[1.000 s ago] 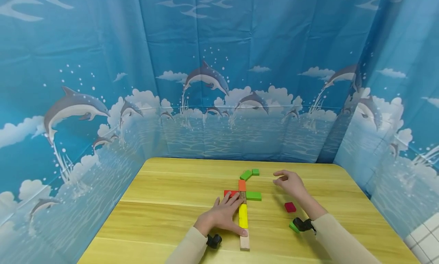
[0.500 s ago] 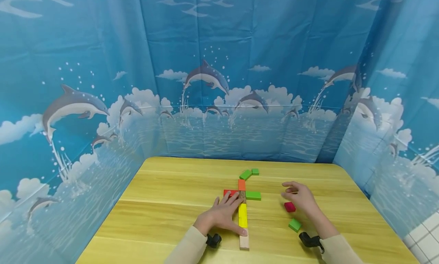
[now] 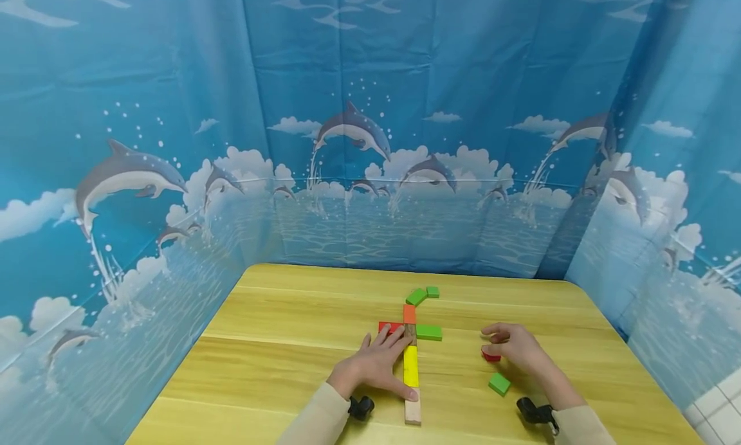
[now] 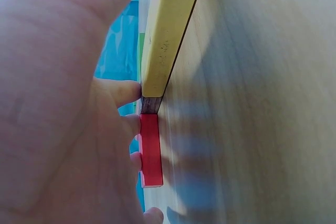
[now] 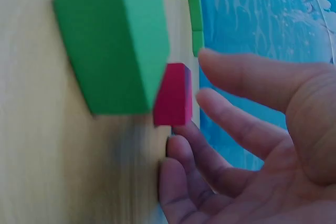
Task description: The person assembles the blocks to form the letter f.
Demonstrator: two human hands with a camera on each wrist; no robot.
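Note:
My left hand point(image 3: 379, 364) lies spread over a line of toy blocks. Its fingertips rest on the red block point(image 4: 151, 150) and the brown block point(image 3: 410, 332); its thumb touches the pale wooden block point(image 3: 413, 413). Between those two lies a yellow block point(image 3: 410, 366). My right hand point(image 3: 515, 347) is at a loose crimson block point(image 5: 172, 95), which it partly covers in the head view. In the right wrist view thumb and forefinger stand apart near that block, not closed on it. A loose green block point(image 3: 499, 384) lies just nearer.
An orange block point(image 3: 409, 314) and a green block point(image 3: 429, 332) adjoin the brown one. Beyond, two more green blocks, one slanted point(image 3: 416, 296) and one small point(image 3: 433, 292), continue the line. A dolphin-print curtain point(image 3: 370, 233) hangs behind the wooden table point(image 3: 278, 342).
My right hand has come down and nearer, from beyond the crimson block to right over it. The loose green block, partly hidden before, shows fully. My left hand has stayed put.

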